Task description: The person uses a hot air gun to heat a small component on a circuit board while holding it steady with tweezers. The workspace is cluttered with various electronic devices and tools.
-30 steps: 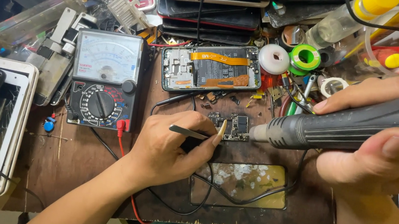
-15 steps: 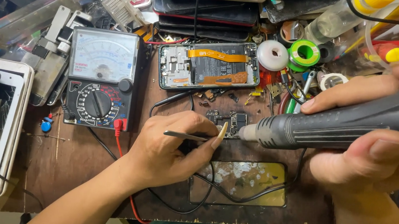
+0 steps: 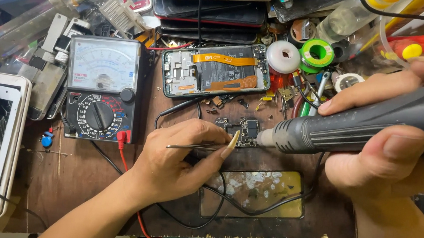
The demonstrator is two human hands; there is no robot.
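At frame centre, the left hand [image 3: 178,166] pinches tweezers [image 3: 194,147] beside a small circuit board [image 3: 245,130]; the right hand [image 3: 386,148] grips a hot-air handpiece [image 3: 352,130] aimed at it.

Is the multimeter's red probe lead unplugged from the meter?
No: the red lead's plug sits in a socket at the lower right corner of the analog multimeter, its wire trailing down across the wooden board.

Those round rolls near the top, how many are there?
3 show clearly: a white roll, a green roll touching its right side, and a smaller white ring lower right, by the right hand. More may hide in the clutter.
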